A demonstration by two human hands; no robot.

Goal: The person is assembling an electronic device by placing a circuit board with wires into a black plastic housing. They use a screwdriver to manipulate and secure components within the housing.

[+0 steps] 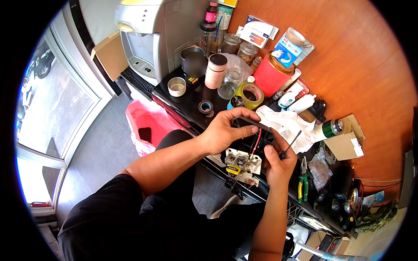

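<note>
Both hands are closed on a black plastic housing [266,138] held over the front edge of the cluttered counter. My left hand [220,132] grips its left side, thumb lying across the top. On the other side, the fingers of my right hand [280,163] wrap round the housing. A thin dark rod, like a screwdriver shaft [294,142], sticks up from the right hand; its handle is mostly hidden. Below the housing hangs a metal plate assembly [250,163] with a yellow-labelled part [234,169]. A red wire [257,141] and a black wire run between housing and assembly.
Green-handled pliers [303,180] lie right of my right hand. Crumpled white paper [289,126], a yellow tape roll [252,94], a glass jar [230,82] and a pink tumbler [215,71] stand behind. A water dispenser [152,41] and pink bag [146,122] are at left.
</note>
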